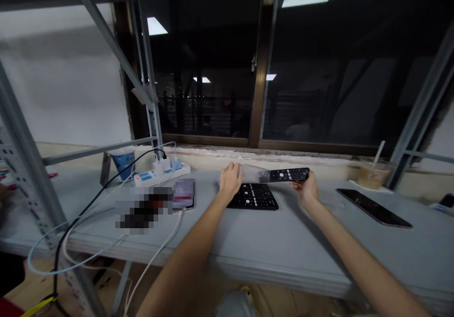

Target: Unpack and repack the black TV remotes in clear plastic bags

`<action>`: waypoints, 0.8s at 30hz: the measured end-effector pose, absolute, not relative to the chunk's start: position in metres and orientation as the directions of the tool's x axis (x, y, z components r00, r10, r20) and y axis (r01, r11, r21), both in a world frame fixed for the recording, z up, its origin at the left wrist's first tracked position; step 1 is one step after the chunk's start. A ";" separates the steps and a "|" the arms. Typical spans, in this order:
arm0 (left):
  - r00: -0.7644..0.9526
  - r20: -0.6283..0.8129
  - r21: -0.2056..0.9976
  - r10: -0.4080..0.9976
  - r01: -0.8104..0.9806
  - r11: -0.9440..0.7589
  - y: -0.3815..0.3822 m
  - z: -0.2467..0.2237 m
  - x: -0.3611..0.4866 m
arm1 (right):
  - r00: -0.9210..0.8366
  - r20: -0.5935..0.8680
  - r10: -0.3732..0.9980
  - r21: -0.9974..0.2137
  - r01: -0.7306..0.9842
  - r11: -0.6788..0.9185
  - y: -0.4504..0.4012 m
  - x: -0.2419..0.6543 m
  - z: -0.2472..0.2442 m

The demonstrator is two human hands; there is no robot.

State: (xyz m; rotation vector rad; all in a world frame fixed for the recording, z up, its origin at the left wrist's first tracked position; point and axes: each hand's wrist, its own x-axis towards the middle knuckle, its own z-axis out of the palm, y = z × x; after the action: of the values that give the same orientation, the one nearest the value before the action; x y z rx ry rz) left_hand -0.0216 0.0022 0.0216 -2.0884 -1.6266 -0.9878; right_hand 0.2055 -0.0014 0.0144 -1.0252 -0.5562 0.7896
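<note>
My right hand (307, 188) holds a black remote control (289, 174) by its right end, level above the grey table (248, 241). Its left end sits inside a clear plastic sleeve (252, 173), which my left hand (230, 180) grips at the other end. Under both hands several more black remotes (254, 196) lie side by side on the table.
A white power strip (161, 175) with plugged chargers and trailing cables stands at the back left, beside a blue cup (123, 162). A phone (184, 195) lies left of the remotes. A dark tablet (373, 207) and an iced drink (372, 175) are on the right. Metal rack posts flank the table.
</note>
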 end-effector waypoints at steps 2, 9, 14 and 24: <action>0.000 0.689 0.252 0.725 0.937 -0.240 0.004 0.021 -0.024 | 0.617 0.078 0.783 -0.905 -0.285 0.315 -0.001 0.207 0.013; -0.181 0.650 0.352 0.738 0.933 -0.081 0.004 0.023 -0.029 | 0.568 0.167 0.806 -0.924 -0.194 0.329 -0.006 0.200 0.012; -0.005 0.645 0.204 0.764 0.965 -0.166 -0.001 0.024 -0.021 | 0.345 0.244 0.906 -0.941 -0.142 0.308 -0.013 0.188 0.014; 0.088 0.612 0.126 0.786 0.970 -0.207 -0.007 0.027 -0.009 | 0.009 0.221 0.975 -0.959 -0.181 0.219 -0.025 0.171 0.016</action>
State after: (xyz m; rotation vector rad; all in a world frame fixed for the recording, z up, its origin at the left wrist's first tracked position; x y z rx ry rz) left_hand -0.0094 -0.0073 0.0272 -2.0596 -1.7431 -0.8313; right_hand 0.1707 -0.0253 0.0162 -0.9085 -1.1807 1.1335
